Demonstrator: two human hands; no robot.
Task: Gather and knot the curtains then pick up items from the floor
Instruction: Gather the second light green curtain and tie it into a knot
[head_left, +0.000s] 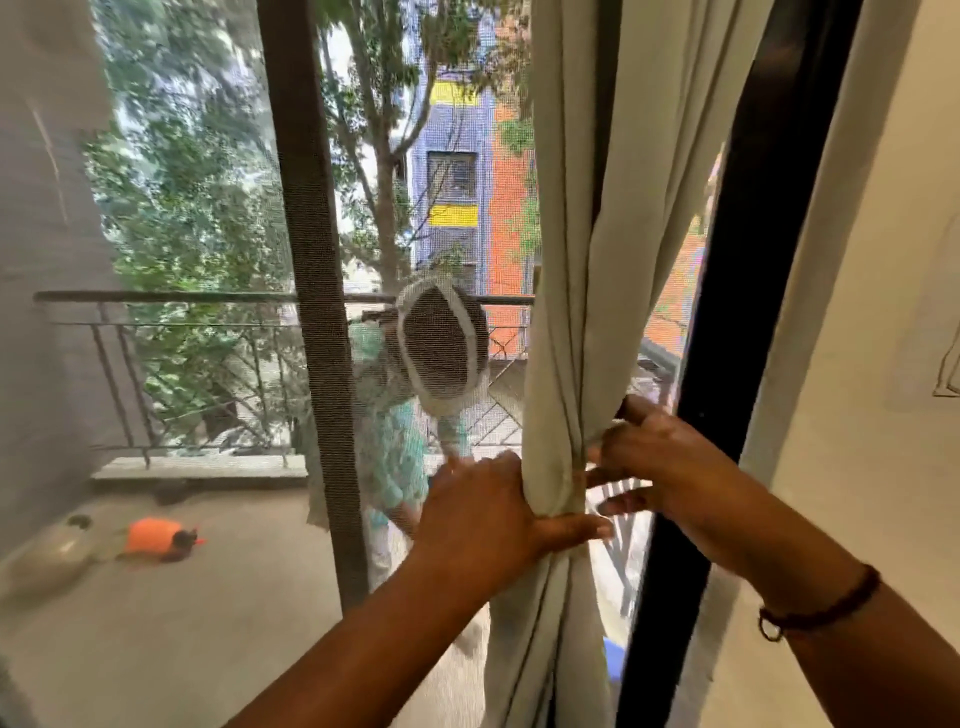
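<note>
A pale grey-green curtain (587, 218) hangs bunched in front of the window, right of centre. It is pinched into a narrow waist low down, where a fold loops back on itself. My left hand (488, 514) wraps around that waist from the left, thumb across the front. My right hand (660, 462) holds the curtain's looped fold from the right, fingers spread behind the cloth. A dark cord bracelet sits on my right wrist. The curtain's lower part falls loose below my hands.
A dark window frame post (317, 291) stands left of the curtain and another dark frame (727, 322) to its right, beside a cream wall (872, 364). Through the mesh screen, a person bends on the balcony by a railing (171, 332). An orange-wrapped bottle (153, 538) lies on the balcony floor.
</note>
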